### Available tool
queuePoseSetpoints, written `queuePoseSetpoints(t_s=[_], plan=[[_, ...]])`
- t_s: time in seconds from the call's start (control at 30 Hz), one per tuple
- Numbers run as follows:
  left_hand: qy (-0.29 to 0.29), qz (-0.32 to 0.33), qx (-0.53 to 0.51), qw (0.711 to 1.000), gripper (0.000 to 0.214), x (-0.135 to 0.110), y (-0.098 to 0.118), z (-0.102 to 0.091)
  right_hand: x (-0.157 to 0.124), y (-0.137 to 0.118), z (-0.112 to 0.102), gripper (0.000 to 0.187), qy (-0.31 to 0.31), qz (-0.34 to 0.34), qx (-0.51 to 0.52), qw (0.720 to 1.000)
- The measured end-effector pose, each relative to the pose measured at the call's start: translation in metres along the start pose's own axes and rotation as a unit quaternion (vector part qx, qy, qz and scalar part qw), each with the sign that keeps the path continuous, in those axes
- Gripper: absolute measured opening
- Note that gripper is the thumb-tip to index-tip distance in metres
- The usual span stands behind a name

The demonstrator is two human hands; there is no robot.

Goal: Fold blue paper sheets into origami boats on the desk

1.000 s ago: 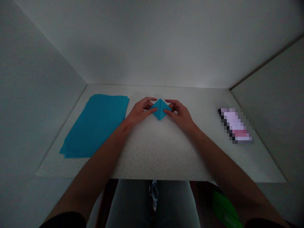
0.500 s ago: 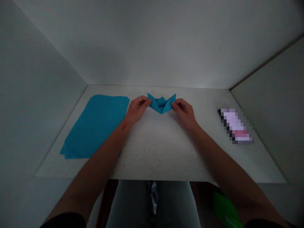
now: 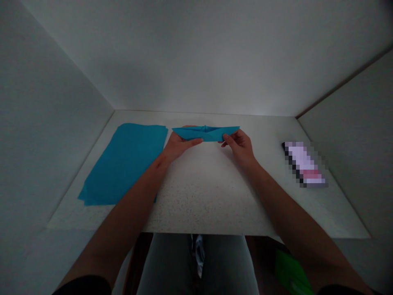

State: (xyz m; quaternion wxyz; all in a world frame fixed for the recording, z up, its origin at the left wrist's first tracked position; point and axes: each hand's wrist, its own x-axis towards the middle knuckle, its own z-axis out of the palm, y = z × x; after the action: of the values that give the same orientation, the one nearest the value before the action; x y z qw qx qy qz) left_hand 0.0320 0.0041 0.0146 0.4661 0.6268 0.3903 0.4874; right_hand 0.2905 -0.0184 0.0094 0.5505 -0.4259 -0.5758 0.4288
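Observation:
A folded blue paper boat (image 3: 205, 133) is pulled out into a long flat shape, with a small peak at its middle. It is held in the air just above the table. My left hand (image 3: 181, 144) grips its left end between thumb and fingers, and the fingers sit behind the paper. My right hand (image 3: 241, 147) pinches the right part from below, with the tip of that end sticking out past the fingers.
A stack of blue paper sheets (image 3: 123, 164) lies to the left on the white speckled table (image 3: 199, 196). A pixelated phone-like object (image 3: 303, 164) lies at the right. Grey walls surround the table on three sides, and my legs show below its front edge.
The paper has been pulled wide, from an open boat with raised points to a long flat shape. My hands have moved apart, and the paper's ends now stretch outward.

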Motion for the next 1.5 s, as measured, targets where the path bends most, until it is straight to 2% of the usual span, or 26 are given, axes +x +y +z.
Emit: queuePoseSetpoints(t_s=[0.1,0.17,0.23,0.43,0.57,0.7,0.83,1.03,1.2,1.37,1.5], plan=[[-0.011,-0.040,-0.002,0.999,0.044,-0.005,0.008,0.003,-0.005,-0.005,0.005,0.052,-0.023,-0.012,-0.021,0.999],[-0.035,-0.064,-0.003,0.997,0.045,-0.007,0.008,0.005,-0.008,-0.008,0.007,0.049,-0.033,-0.011,-0.047,0.998],[-0.032,-0.073,-0.010,0.997,0.049,-0.007,0.005,0.006,-0.010,-0.011,0.007,0.046,-0.032,-0.003,-0.068,0.997],[0.079,-0.062,-0.046,0.994,0.057,0.001,-0.011,0.002,-0.009,-0.012,0.004,0.055,-0.033,-0.007,-0.114,0.993],[0.148,-0.055,-0.107,0.982,0.059,0.010,-0.025,-0.003,-0.009,-0.013,0.002,0.073,-0.053,-0.002,-0.145,0.988],[0.167,-0.049,-0.144,0.974,0.061,0.016,-0.030,-0.007,-0.011,-0.013,0.001,0.080,-0.080,-0.005,-0.166,0.983],[0.190,-0.026,-0.132,0.973,0.061,0.017,-0.024,-0.008,-0.011,-0.012,-0.002,0.081,-0.093,-0.023,-0.201,0.975],[0.199,-0.021,-0.115,0.973,0.061,0.015,-0.011,-0.005,-0.010,-0.014,-0.002,0.071,-0.099,-0.055,-0.234,0.966],[0.197,-0.015,-0.129,0.972,0.055,0.012,-0.003,-0.005,-0.012,-0.014,-0.003,0.060,-0.132,-0.079,-0.232,0.960],[0.210,-0.016,-0.142,0.967,0.058,0.013,-0.002,-0.008,-0.014,-0.011,-0.004,0.050,-0.163,-0.112,-0.234,0.952],[0.218,-0.010,-0.141,0.966,0.059,0.015,-0.003,-0.010,-0.015,-0.011,-0.005,0.046,-0.164,-0.123,-0.224,0.953]])
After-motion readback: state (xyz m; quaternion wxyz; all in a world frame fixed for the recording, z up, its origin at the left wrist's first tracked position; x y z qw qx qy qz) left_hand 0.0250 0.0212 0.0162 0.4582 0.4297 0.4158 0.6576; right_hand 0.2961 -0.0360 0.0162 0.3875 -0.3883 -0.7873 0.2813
